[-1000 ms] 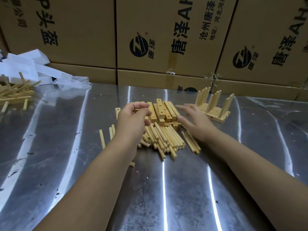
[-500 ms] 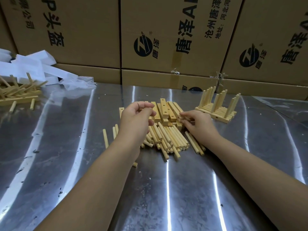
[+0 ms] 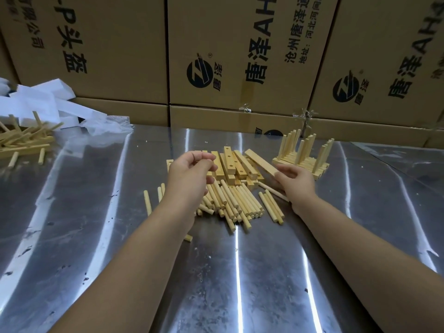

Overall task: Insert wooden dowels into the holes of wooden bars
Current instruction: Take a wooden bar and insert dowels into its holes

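While the right hand (image 3: 296, 182) pinches one pale square wooden bar (image 3: 260, 162) by its near end, lifted at a slant off the heap of drilled wooden bars (image 3: 230, 164), a thin dowel (image 3: 272, 191) sticks out beneath that hand. The left hand (image 3: 189, 175) hovers with fingers (image 3: 206, 156) curled, pinching nothing visible. One-ended grip could let the bar tip and slip. Round wooden dowels (image 3: 236, 204) on the steel tabletop (image 3: 96, 224) number roughly thirty; loose bars, about ten.
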